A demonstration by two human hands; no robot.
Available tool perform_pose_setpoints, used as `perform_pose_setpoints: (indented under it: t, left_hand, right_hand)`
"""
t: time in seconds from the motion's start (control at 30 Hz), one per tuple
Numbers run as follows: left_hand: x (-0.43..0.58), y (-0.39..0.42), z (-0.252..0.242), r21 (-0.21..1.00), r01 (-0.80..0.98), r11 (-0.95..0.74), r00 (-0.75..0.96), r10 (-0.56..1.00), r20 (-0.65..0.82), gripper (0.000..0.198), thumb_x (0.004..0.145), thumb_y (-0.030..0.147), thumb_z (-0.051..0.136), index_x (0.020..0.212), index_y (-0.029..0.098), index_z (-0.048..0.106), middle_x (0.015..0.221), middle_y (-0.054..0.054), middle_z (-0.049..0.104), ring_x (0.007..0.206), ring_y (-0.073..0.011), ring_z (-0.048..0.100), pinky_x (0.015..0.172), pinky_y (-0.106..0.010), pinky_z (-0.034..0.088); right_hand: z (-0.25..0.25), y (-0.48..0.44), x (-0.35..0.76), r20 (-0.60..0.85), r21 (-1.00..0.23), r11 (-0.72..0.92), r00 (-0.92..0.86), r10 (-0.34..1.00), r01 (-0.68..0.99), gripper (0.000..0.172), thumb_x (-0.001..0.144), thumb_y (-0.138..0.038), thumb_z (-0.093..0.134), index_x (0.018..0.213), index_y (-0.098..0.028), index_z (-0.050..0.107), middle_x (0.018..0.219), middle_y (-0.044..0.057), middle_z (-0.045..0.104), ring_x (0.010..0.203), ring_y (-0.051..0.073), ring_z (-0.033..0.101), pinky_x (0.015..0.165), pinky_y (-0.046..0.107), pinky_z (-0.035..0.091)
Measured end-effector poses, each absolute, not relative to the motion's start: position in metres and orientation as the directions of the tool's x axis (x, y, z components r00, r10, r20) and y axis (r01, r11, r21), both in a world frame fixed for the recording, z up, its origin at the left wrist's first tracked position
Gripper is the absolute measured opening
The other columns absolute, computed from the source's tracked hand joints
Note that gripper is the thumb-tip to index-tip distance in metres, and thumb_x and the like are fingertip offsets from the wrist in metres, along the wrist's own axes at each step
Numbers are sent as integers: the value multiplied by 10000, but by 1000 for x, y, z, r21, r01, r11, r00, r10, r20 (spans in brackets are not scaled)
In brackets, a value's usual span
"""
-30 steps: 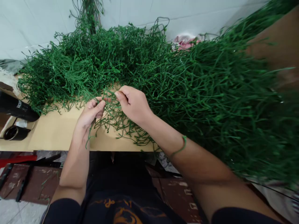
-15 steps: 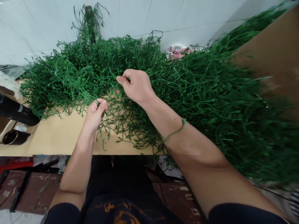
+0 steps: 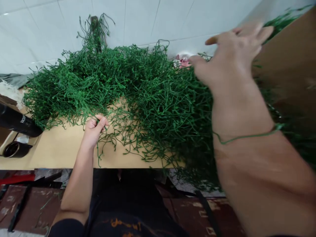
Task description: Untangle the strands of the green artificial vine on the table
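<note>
A long heap of thin green artificial stems (image 3: 158, 89) with small knobbed tips spreads over the brown board. My left hand (image 3: 95, 126) is closed at the heap's front edge, pinching a green stem (image 3: 99, 151) that hangs down below the fist. Raised at the right, my right hand (image 3: 232, 56) has its fingers spread and holds nothing that I can see. It is slightly blurred and hides part of the heap and the wall behind it. A green cord (image 3: 244, 136) circles my right forearm.
At the left are a black bottle (image 3: 19, 120) lying tilted and a dark cup (image 3: 16, 149). Pink and white pieces (image 3: 182, 62) lie in a pale container by the tiled wall (image 3: 138, 19). A cardboard panel (image 3: 288, 62) stands on the right.
My right hand has left the middle of the heap, swung up and right, and opened. My left hand, still closed, has shifted slightly left and down in view.
</note>
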State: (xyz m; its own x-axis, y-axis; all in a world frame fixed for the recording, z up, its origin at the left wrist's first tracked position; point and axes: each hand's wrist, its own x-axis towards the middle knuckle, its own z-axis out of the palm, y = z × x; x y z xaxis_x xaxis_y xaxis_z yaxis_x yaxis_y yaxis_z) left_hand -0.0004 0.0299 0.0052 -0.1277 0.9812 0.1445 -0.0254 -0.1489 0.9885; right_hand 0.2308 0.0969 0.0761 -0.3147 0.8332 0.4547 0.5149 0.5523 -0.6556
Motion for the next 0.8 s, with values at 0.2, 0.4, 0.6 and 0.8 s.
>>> perform_pose_setpoints:
  t: [0.2, 0.4, 0.6, 0.8]
  left_hand:
    - [14, 35, 8, 989, -78, -128, -49, 991, 124, 344, 667, 463, 671, 595, 151, 547, 393, 79, 354, 360, -25, 288, 381, -163, 239]
    - [5, 37, 2, 989, 23, -148, -116, 982, 150, 305, 714, 459, 628, 662, 161, 595, 403, 82, 318, 380, -42, 262, 392, -182, 220]
    - [7, 43, -6, 949, 218, -229, -135, 956, 262, 132, 715, 284, 640, 768, 164, 648, 581, 27, 552, 566, -83, 471, 562, -194, 388]
    - [6, 43, -4, 890, 372, -264, -105, 941, 323, 94, 725, 237, 613, 745, 150, 642, 719, -11, 644, 716, -116, 566, 717, -225, 438]
  right_hand:
    - [56, 77, 181, 362, -702, 594, -522, 772, 392, 238, 833, -315, 516, 692, -127, 555, 569, -37, 420, 611, 75, 380, 595, 234, 289]
    - [41, 85, 173, 266, -850, 454, -526, 808, 268, 200, 825, -218, 492, 678, -119, 585, 534, -46, 419, 517, 55, 344, 542, 218, 286]
    - [37, 87, 179, -43, -975, 111, -651, 758, 193, 213, 804, -277, 565, 653, -130, 594, 586, -3, 573, 547, 67, 496, 583, 216, 386]
    - [37, 86, 168, -34, -983, 95, -662, 749, 159, 197, 746, -194, 625, 574, -127, 556, 481, -54, 484, 466, 32, 401, 503, 195, 311]
